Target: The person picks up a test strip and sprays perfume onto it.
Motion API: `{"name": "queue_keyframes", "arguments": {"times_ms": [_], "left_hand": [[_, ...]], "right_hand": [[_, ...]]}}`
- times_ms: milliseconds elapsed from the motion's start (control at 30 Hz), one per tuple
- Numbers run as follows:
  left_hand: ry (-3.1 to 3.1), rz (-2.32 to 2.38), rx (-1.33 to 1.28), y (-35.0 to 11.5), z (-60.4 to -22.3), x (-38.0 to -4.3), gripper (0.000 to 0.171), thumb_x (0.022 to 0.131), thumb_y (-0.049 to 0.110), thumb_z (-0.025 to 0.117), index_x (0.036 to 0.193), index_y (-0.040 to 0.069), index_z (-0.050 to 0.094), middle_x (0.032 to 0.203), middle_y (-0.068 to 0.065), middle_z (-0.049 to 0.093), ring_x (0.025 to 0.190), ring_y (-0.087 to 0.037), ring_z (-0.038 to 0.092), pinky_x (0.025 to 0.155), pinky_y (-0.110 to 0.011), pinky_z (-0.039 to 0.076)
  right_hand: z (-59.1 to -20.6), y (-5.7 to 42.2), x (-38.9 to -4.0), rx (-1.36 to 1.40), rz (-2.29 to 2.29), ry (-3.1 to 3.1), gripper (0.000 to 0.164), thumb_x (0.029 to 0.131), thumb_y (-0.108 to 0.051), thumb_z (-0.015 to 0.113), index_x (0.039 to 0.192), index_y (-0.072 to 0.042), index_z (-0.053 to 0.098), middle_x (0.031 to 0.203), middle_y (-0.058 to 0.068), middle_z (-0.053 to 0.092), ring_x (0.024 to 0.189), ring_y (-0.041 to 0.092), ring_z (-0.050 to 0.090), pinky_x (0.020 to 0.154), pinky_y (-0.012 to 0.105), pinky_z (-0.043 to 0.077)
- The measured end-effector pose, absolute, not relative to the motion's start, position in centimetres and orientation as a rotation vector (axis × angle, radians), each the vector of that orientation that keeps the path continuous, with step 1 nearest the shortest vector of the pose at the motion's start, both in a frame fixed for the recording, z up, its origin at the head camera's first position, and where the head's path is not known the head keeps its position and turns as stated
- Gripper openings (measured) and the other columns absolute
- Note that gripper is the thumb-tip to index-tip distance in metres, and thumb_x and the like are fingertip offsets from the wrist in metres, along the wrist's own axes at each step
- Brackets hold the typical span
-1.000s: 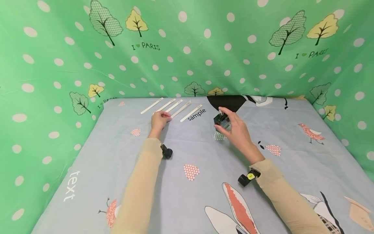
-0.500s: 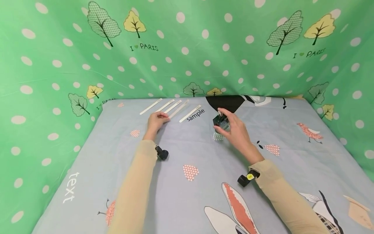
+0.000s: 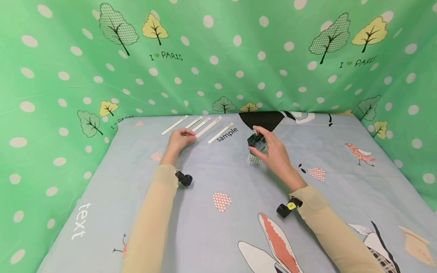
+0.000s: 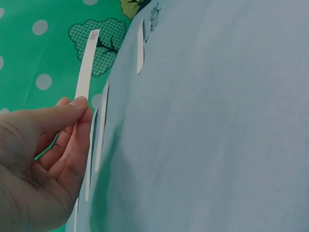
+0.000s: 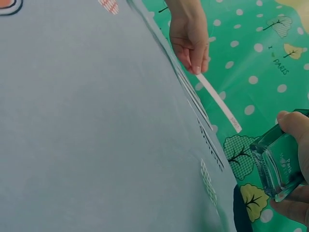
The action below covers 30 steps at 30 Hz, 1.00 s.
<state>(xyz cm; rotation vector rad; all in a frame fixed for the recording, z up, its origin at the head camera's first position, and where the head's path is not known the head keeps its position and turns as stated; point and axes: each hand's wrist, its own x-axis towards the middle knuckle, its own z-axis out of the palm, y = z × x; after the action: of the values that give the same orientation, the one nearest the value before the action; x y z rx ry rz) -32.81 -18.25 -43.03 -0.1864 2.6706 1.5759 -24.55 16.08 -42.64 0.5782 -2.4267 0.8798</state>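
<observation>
My left hand [image 3: 180, 141] pinches a white paper test strip [image 3: 209, 127] by its near end, between thumb and fingertips. The strip [image 4: 86, 72] points away from the palm in the left wrist view, raised over the bed-like cloth. In my right hand [image 3: 277, 153] is a dark green glass perfume bottle [image 3: 253, 145], held upright with the index finger on its silver sprayer [image 3: 256, 132] and the thumb low on its side. Printed lettering shows on the bottle [image 5: 280, 162] in the right wrist view. A gap separates the strip's far end from the bottle.
Several more strips lie on the grey-blue printed cloth [image 3: 218, 170]: the leftmost strip [image 3: 175, 125], others partly behind the left hand, and a strip [image 3: 220, 133] beside the word "sample". A green dotted curtain [image 3: 205, 76] stands behind and at both sides.
The left hand has shifted slightly left and lifted the strip, which has turned its flat face more toward the head camera. The right hand keeps its hold on the bottle, nearly still.
</observation>
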Motion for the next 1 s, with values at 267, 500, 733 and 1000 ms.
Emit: {"name": "queue_keyframes", "arguments": {"times_ms": [267,500,733,1000], "left_hand": [[2.629,1.586,-0.140,-18.1,-42.3,-32.5,0.022,0.087,0.010,0.076,0.105,-0.001,0.069,0.087,0.002,0.067,0.070,-0.002,0.060,0.071,-0.018,0.053],[2.577,1.614,-0.090,-17.9,-41.9,-32.2,0.023,0.086,0.007,0.076,0.106,-0.002,0.068,0.081,0.006,0.067,0.073,-0.005,0.062,0.088,-0.037,0.058],[2.500,1.626,-0.059,-17.6,-41.5,-32.0,0.022,0.087,0.006,0.075,0.106,-0.002,0.068,0.073,0.013,0.065,0.072,-0.003,0.063,0.078,-0.025,0.058],[2.424,1.662,0.046,-17.0,-40.4,-30.9,0.016,0.085,0.007,0.077,0.098,0.002,0.071,0.079,0.007,0.068,0.074,-0.004,0.064,0.072,-0.019,0.056]], "right_hand": [[-42.7,16.0,-24.6,0.583,0.872,-2.433,0.072,0.087,-0.028,0.078,0.148,-0.024,0.040,0.139,0.011,0.057,0.121,0.032,0.059,0.093,0.052,0.052],[-42.6,15.9,-24.6,0.586,0.871,-2.437,0.071,0.087,-0.027,0.078,0.148,-0.024,0.040,0.138,0.012,0.058,0.119,0.033,0.060,0.092,0.052,0.053],[-42.6,15.8,-24.7,0.582,0.854,-2.446,0.071,0.088,-0.028,0.078,0.148,-0.025,0.040,0.135,0.012,0.058,0.115,0.033,0.060,0.087,0.052,0.054],[-42.7,15.7,-24.8,0.583,0.850,-2.432,0.071,0.087,-0.028,0.079,0.147,-0.026,0.041,0.130,0.013,0.060,0.111,0.033,0.062,0.083,0.051,0.054]]}}
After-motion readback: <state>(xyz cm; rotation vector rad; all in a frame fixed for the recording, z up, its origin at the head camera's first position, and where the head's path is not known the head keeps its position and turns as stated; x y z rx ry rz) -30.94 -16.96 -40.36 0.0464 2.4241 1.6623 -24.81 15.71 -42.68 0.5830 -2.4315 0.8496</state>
